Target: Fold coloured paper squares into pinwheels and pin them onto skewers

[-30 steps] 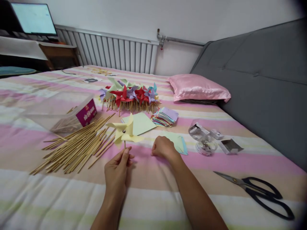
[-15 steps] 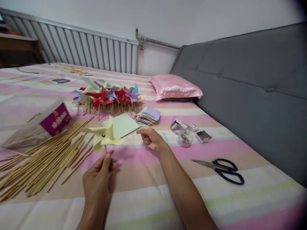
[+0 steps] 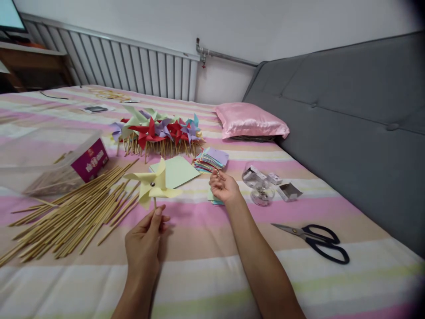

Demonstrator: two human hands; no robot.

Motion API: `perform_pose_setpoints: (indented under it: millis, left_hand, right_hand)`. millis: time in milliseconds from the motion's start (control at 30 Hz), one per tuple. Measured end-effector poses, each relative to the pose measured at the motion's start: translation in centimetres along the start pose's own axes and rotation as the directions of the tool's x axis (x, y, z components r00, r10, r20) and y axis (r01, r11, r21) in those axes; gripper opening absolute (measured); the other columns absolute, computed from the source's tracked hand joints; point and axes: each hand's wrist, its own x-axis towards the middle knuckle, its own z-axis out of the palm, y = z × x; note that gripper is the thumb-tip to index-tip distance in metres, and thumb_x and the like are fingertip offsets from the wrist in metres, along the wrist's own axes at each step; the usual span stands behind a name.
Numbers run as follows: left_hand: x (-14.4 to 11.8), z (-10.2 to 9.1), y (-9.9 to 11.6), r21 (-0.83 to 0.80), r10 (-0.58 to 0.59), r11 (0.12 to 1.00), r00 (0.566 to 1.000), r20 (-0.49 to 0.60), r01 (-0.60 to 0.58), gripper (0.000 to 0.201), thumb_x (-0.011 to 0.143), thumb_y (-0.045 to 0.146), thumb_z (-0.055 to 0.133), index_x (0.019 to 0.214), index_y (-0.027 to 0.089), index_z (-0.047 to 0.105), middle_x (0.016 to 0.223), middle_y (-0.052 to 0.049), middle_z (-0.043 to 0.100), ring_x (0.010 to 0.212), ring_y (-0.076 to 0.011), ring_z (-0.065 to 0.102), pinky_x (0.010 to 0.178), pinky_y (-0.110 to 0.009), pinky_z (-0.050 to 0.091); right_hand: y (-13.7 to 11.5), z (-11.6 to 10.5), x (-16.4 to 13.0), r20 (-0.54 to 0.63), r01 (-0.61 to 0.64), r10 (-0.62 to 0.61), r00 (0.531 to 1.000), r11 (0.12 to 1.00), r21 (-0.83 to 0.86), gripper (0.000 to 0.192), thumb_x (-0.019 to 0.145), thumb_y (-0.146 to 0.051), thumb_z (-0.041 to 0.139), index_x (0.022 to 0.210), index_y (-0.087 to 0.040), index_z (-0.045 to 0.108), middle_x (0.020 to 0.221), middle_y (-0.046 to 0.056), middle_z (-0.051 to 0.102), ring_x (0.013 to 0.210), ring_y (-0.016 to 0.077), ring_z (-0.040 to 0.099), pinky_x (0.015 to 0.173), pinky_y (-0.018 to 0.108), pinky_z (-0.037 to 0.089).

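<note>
My left hand (image 3: 145, 242) pinches the thin wooden stick of a pale yellow paper pinwheel (image 3: 153, 184) and holds it upright over the striped bed cover. My right hand (image 3: 225, 186) hovers palm up, fingers loosely curled, just in front of a stack of coloured paper squares (image 3: 211, 160); a very small thing may be between its fingertips, too small to tell. A light green sheet (image 3: 175, 171) lies behind the pinwheel.
A heap of finished pinwheels (image 3: 156, 133) lies further back. Loose wooden sticks (image 3: 73, 212) spread at the left beside a clear box with a purple label (image 3: 63, 165). A clear round container (image 3: 258, 185) and black scissors (image 3: 315, 237) lie right. Pink pillow (image 3: 251, 120), grey headboard (image 3: 348, 133).
My right hand has lifted off the bed and moved right and back toward the paper stack, turning palm up. The left hand keeps hold of the yellow pinwheel. The view shifted sideways.
</note>
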Motion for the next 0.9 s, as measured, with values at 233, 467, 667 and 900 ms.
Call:
perform_pose_setpoints:
  millis: [233, 467, 667, 900]
  left_hand:
    - [0.4, 0.1, -0.2, -0.004, -0.019, 1.000, 1.000, 0.004, 0.019, 0.050, 0.059, 0.043, 0.077, 0.099, 0.014, 0.072, 0.070, -0.001, 0.067, 0.055, -0.0068, 0.052, 0.051, -0.016, 0.050]
    - [0.8, 0.2, -0.6, -0.001, -0.037, 0.999, 0.999, -0.005, 0.037, 0.047, 0.059, 0.044, 0.077, 0.098, 0.018, 0.072, 0.074, -0.001, 0.068, 0.059, -0.0077, 0.058, 0.053, -0.016, 0.053]
    - [0.7, 0.4, -0.5, -0.035, -0.019, 0.999, 1.000, 0.016, 0.020, 0.043, 0.060, 0.042, 0.077, 0.096, 0.018, 0.073, 0.071, 0.000, 0.067, 0.056, -0.0055, 0.055, 0.052, -0.013, 0.050]
    - [0.7, 0.1, -0.5, -0.032, -0.003, 0.999, 0.999, 0.041, 0.004, 0.044, 0.059, 0.043, 0.077, 0.095, 0.018, 0.073, 0.070, 0.001, 0.067, 0.055, -0.0064, 0.054, 0.051, -0.016, 0.049]
  right_hand:
    - [-1.4, -0.1, -0.3, -0.180, 0.147, -0.129, 0.975, 0.985, 0.090, 0.020, 0.090, -0.012, 0.037, 0.075, -0.020, 0.046, 0.072, 0.000, 0.051, 0.061, 0.0086, 0.058, 0.057, 0.020, 0.058]
    - [-5.3, -0.8, -3.1, -0.300, 0.388, -0.376, 0.877, 0.921, -0.020, 0.021, 0.087, -0.011, 0.040, 0.069, -0.021, 0.043, 0.065, -0.003, 0.049, 0.054, 0.0071, 0.053, 0.055, 0.019, 0.057]
    - [-11.2, -3.7, -6.2, -0.389, 0.512, -0.580, 0.716, 0.815, -0.272, 0.022, 0.088, -0.026, 0.039, 0.067, -0.022, 0.041, 0.062, -0.005, 0.045, 0.050, 0.0069, 0.047, 0.050, 0.017, 0.049]
    - [-10.9, -5.3, -5.8, -0.363, 0.456, -0.672, 0.645, 0.720, -0.524, 0.030, 0.085, -0.045, 0.044, 0.064, -0.023, 0.043, 0.062, -0.003, 0.048, 0.054, 0.0132, 0.050, 0.052, 0.025, 0.045]
